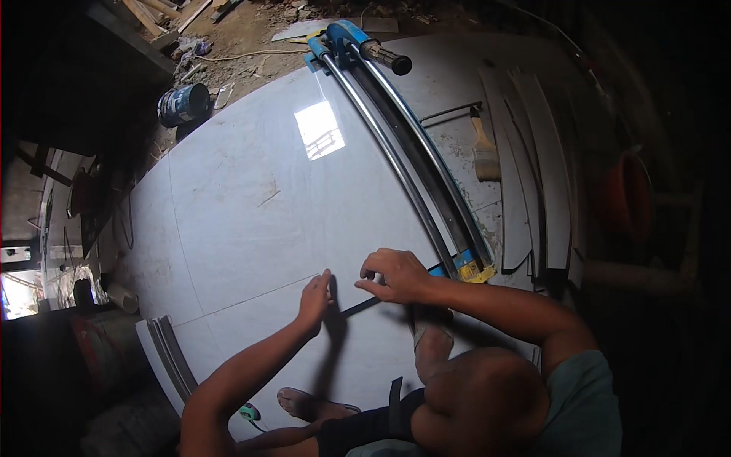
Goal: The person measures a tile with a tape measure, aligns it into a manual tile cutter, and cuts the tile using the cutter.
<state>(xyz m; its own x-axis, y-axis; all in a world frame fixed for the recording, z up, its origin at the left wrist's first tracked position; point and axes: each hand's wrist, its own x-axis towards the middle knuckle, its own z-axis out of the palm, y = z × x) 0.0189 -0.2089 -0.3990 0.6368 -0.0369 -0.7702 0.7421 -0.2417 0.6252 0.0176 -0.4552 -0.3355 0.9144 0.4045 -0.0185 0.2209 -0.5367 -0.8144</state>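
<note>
A large glossy white tile (251, 206) lies flat in front of me, its far side under the two rails of a blue tile cutter (388, 141). Over the tile's near edge is my left hand (314, 298), its fingers stretched out and seen side-on, with nothing visible in them. My right hand (396, 276) hovers just right of it, fingers curled and thumb apart, with no object showing in the gap. The cutter's blue-and-yellow near end (472, 268) is close to my right wrist. Its black handle (386, 58) sits at the far end of the rails.
Right of the cutter lie a paintbrush (485, 148) and several narrow tile strips (544, 175). A red bucket (628, 196) stands farther right. A blue paint bucket (183, 105) lies at the far left. More strips (169, 358) and a green tape measure (249, 412) are near my left arm.
</note>
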